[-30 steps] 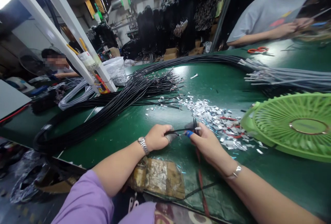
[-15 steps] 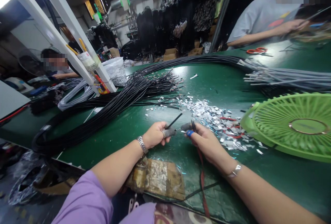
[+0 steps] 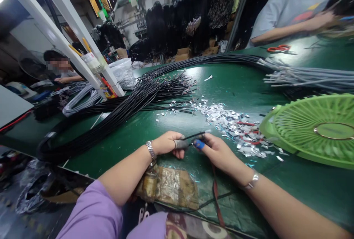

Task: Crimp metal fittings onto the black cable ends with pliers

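My left hand (image 3: 172, 145) pinches a thin black cable (image 3: 193, 135) between thumb and fingers, low over the green table. The cable slants up to the right, and its tip looks pale. Close beside it is my right hand (image 3: 217, 147), fingers pinched together near the cable, with blue tape on the thumb. What lies between those fingertips is too dark and blurred to make out. Grey coverings wrap some fingertips. A red strap (image 3: 215, 191) hangs below my right hand. A taped cardboard piece (image 3: 177, 189) lies at the table edge in front of me.
A long bundle of black cables (image 3: 110, 126) curves across the left. Silver foil scraps (image 3: 226, 121) lie beyond my right hand. At right are a green fan (image 3: 312, 121), grey cables (image 3: 306, 75) and red scissors (image 3: 279, 48). White posts (image 3: 80, 40) rise at left. Two people sit across.
My hands have come closer together. The cable in my left hand has swung down to the right, across toward my right fingers. The view has shifted slightly.
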The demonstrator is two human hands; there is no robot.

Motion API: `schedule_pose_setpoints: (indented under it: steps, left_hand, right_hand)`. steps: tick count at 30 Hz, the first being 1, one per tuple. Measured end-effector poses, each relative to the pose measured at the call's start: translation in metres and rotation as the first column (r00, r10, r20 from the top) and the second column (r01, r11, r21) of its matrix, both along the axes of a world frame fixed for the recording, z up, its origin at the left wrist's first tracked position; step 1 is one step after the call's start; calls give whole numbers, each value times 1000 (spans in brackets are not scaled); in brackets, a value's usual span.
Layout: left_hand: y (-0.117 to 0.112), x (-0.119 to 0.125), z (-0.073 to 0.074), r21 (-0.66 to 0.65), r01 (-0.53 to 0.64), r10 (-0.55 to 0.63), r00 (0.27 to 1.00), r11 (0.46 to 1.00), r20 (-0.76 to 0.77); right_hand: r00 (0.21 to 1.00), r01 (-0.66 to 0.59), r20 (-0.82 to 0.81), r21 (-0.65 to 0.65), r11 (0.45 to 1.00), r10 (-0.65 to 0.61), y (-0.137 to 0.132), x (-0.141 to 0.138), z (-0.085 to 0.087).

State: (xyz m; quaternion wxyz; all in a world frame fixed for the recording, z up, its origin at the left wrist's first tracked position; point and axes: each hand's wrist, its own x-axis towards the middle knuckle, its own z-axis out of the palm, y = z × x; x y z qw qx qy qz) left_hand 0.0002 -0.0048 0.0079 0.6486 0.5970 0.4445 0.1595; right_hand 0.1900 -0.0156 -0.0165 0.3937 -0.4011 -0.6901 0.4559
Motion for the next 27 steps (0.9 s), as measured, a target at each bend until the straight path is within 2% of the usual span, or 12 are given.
schedule_pose_setpoints:
  steps: [3,6,9,11,12,14,16,17,18,19,22,27]
  left_hand:
    - [4,-7,5,-86,142,-143,990,986,3]
    - [4,-7,5,-143,199,-198,980,969,17]
    - [3,-3,2,-71,108,-107,994,992,26]
    - [1,0,-1,67,-21,21,1000,998,-2]
    - [0,0,-2,170,-74,82,996,983,-36]
    - [-4,0,-2,438,-112,190,972,892,-139]
    - [-9,0,-1,680,-45,280,930,732,-240]
    - [-11,-1,-1,754,0,313,909,657,-273]
    - [-12,-1,-1,795,36,335,895,605,-296]
    - [-14,0,-1,814,58,344,887,578,-308]
    - [-14,1,-3,809,62,331,892,584,-308]
    - [-13,3,-5,761,9,305,913,649,-271]
  right_hand:
    - [998,-47,35,113,992,44,-1,2,4]
    - [998,-54,20,146,988,52,-1,3,5]
    - [999,-16,-30,107,994,20,1,4,4]
    - [998,27,-65,44,999,-24,3,3,3]
    - [995,52,-84,-2,999,-52,3,2,1]
    - [985,96,-131,-121,988,-112,3,0,-1]
    - [969,109,-191,-241,964,-157,2,-1,-2]
    - [961,102,-219,-278,955,-166,1,-2,-3]
    - [956,90,-244,-294,951,-166,1,-2,-3]
    - [952,78,-261,-295,952,-159,0,-2,-2]
    - [947,60,-287,-284,957,-144,0,-2,0]
    - [912,-4,-375,-415,910,-167,1,-5,-2]
